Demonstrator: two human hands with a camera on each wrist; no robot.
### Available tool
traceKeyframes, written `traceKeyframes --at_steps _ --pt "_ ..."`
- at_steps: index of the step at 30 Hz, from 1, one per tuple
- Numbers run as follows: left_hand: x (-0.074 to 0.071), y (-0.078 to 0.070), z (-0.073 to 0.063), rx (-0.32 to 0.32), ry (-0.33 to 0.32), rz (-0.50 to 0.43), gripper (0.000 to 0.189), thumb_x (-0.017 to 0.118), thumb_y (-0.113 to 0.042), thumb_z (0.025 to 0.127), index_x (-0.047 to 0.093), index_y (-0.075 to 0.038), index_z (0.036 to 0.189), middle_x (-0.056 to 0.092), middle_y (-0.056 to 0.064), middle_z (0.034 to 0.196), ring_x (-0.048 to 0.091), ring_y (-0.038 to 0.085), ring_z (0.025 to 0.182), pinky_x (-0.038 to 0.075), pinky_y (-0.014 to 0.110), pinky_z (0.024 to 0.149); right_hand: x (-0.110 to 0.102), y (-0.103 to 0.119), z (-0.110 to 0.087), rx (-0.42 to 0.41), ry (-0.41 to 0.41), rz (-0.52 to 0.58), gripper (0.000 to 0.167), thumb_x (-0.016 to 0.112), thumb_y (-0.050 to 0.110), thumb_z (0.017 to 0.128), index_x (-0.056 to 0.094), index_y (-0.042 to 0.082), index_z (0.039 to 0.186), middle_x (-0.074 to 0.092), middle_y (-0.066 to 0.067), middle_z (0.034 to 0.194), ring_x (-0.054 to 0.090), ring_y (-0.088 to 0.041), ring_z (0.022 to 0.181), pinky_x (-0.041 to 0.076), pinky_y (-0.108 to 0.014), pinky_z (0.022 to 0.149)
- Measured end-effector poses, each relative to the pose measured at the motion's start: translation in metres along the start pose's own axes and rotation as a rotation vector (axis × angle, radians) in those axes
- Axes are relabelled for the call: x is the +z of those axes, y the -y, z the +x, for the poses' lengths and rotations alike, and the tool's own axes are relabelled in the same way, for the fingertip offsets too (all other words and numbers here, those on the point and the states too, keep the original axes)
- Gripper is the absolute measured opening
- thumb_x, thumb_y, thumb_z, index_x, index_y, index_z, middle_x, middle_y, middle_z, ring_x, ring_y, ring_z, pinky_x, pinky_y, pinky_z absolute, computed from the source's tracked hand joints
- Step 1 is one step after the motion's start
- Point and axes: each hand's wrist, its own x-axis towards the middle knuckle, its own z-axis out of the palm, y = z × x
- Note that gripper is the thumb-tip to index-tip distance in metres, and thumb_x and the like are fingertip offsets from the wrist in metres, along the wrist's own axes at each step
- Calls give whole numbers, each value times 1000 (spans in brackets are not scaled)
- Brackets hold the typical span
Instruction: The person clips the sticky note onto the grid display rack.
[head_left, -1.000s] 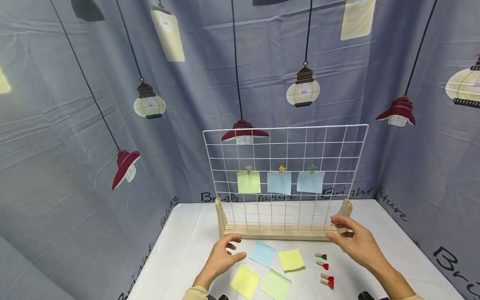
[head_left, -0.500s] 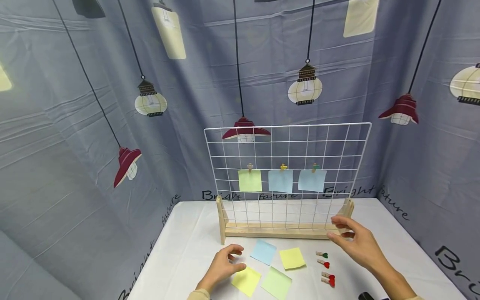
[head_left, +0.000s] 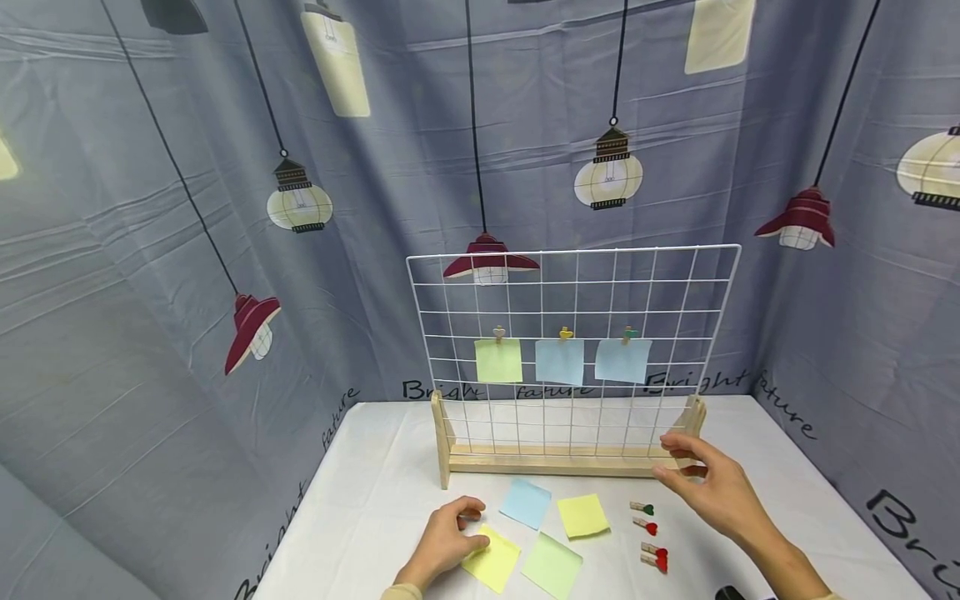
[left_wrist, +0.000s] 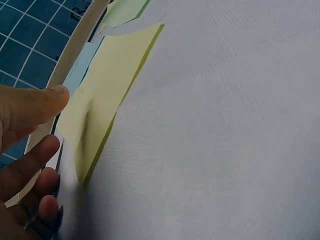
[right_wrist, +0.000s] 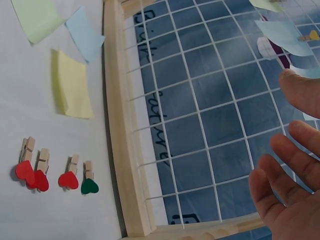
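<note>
My left hand hovers at the left corner of a yellow sticky note, with thumb and fingers apart and loosely bent. In the left wrist view the thumb tip overlaps the edge of this note, and nothing sits between the fingers. A blue note, a green note and a second yellow note lie beside it. My right hand is raised before the right end of a white wire grid, holding nothing, its fingers relaxed and spread from the thumb.
Several small clothespins with red and green hearts lie right of the notes. A green note and two blue notes hang clipped on the grid. Its wooden stand crosses the white table behind the loose notes.
My left hand has lowered a little towards the near yellow note, and its thumb now reaches the note's corner. The right hand stays in place.
</note>
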Motion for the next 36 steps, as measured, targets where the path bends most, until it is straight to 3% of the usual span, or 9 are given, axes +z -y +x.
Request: traceKeyframes --at_steps 5,10,16,20,24,28,31,36 --pt "6 1 1 -8 -15 56 43 89 -15 73 73 -17 113 74 -5 106 64 16 99 53 34 88 0 -1 -1 7 3 4 55 80 35 91 60 10 137 68 -15 130 62 -28 112 57 -26 85" --pt "10 0 0 -19 -13 82 43 89 -13 71 73 -18 110 70 -10 98 56 11 90 48 31 80 -1 -3 -4 0 5 17 56 79 38 91 61 10 136 68 -15 129 61 -13 109 55 -22 84" --pt "11 0 -2 -28 -10 49 34 88 -9 72 76 -16 102 66 -10 84 48 8 76 38 25 68 2 -4 -6 8 6 25 56 80 38 91 61 10 135 68 -15 129 62 -24 110 56 -24 84" --pt "10 1 -2 -21 -10 39 24 87 -10 73 76 -16 94 65 -10 80 48 7 71 38 24 64 3 -5 -6 14 -5 21 54 81 38 90 62 12 134 69 -13 127 58 -1 106 57 -24 84" --pt "10 2 -1 -16 -6 31 18 86 -11 74 76 -17 88 65 -11 77 51 7 70 40 24 63 4 -5 -5 21 -4 20 52 81 35 90 63 13 133 69 -12 127 53 11 102 56 -23 84" --pt "9 2 -1 -10 -8 46 13 85 -10 78 77 -17 86 66 -12 76 53 4 71 43 23 64 6 -5 -6 45 16 14 54 80 36 90 62 11 135 68 -13 129 61 -7 109 55 -20 83" --pt "7 0 -2 4 -20 60 9 82 -8 82 79 -16 86 69 -12 77 54 2 72 44 22 66 7 -4 -7 58 29 7 57 80 39 90 61 10 136 68 -15 130 63 -28 113 55 -20 83" --pt "5 -1 -4 21 -41 51 9 79 -5 84 80 -14 88 73 -6 80 56 1 73 44 22 67 7 -4 -8 55 26 12 57 81 38 90 62 9 135 68 -16 129 63 -32 113 55 -21 83"
